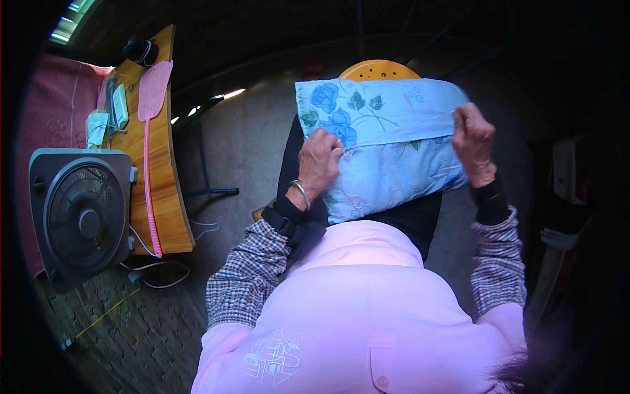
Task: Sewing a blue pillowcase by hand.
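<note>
Across my lap lies a light blue pillow (pixel 393 172) in a cotton case printed with blue roses and green leaves. A flap with a pale edge (pixel 401 140) crosses its middle. My left hand (pixel 320 157) pinches the case near the left end of that edge, where some loose thread (pixel 348 152) bunches. Level with the flap's right end, my right hand (pixel 473 138) has its fingers closed on a thin white thread (pixel 418 121). The thread runs taut over the fabric towards my left hand. Whether the right fingers also hold the cloth is hidden.
An orange stool (pixel 379 70) with holes stands beyond the pillow. At the left, a wooden table (pixel 170 197) carries a pink fly swatter (pixel 153 93) and a dark spool-like object (pixel 141 50). A grey box fan (pixel 83 216) stands beside it, with cables (pixel 167 285) below.
</note>
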### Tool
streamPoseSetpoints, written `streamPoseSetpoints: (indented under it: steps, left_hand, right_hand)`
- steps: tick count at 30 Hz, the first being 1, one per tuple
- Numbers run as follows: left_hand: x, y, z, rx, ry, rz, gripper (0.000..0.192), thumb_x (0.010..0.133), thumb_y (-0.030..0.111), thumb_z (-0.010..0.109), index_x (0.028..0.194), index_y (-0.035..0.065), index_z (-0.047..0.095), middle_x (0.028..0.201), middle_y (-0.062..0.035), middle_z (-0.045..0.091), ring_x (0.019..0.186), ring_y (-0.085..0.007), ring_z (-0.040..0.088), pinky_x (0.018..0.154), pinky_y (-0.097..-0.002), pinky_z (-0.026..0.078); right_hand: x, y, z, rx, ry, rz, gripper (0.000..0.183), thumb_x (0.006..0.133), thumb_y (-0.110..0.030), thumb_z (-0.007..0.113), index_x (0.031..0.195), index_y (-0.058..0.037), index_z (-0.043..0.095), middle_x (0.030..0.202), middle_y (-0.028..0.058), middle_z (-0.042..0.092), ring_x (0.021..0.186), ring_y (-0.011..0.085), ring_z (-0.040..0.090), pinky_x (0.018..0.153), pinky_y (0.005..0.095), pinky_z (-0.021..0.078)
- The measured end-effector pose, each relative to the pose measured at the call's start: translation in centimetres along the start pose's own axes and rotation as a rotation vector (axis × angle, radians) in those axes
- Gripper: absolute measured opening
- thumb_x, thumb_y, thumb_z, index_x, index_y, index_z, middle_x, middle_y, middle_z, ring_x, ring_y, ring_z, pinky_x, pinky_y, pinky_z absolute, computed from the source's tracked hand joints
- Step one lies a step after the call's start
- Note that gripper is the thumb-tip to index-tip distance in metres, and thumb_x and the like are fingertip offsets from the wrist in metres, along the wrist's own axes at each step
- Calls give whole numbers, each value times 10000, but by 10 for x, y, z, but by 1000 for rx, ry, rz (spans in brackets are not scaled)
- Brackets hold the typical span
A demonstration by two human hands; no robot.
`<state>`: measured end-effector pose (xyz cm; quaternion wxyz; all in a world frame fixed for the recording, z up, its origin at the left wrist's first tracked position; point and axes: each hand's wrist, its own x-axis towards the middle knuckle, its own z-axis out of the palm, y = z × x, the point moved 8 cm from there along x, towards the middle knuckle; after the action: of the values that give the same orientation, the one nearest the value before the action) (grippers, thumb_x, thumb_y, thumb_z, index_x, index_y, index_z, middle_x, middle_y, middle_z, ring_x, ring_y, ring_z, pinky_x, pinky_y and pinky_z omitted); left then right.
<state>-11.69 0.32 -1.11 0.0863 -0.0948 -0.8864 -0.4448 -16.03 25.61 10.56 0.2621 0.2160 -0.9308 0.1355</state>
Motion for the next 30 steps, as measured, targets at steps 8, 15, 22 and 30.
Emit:
streamPoseSetpoints:
  steps: [8,15,22,30]
  left_hand:
    - [-1,11,-6,-25,36,42,56,711,8,583,728,24,532,753,-108,488,725,-301,540,641,-376,431]
    - [0,10,-7,-18,39,52,54,715,12,582,736,24,534,754,-109,489,728,-300,541,645,-376,435]
    - [1,7,0,15,30,69,54,719,21,586,742,24,538,756,-105,491,730,-293,542,646,-372,436]
    - [14,-10,-18,-218,106,-131,92,754,112,627,765,29,588,762,-121,537,677,-304,564,618,-391,452]
  right_hand:
    - [43,26,-23,-131,41,-104,103,881,-104,560,814,-27,568,737,120,624,658,247,655,511,277,519]
    - [75,110,-61,-456,31,-21,110,912,-128,504,816,-96,549,696,96,618,667,255,655,536,312,529]
    - [102,148,-96,-609,-45,44,84,900,-122,503,929,-80,569,823,103,648,753,280,653,654,354,538]
    - [82,31,-33,42,-169,-92,99,865,-63,541,949,-48,591,729,89,585,669,196,615,554,312,503]
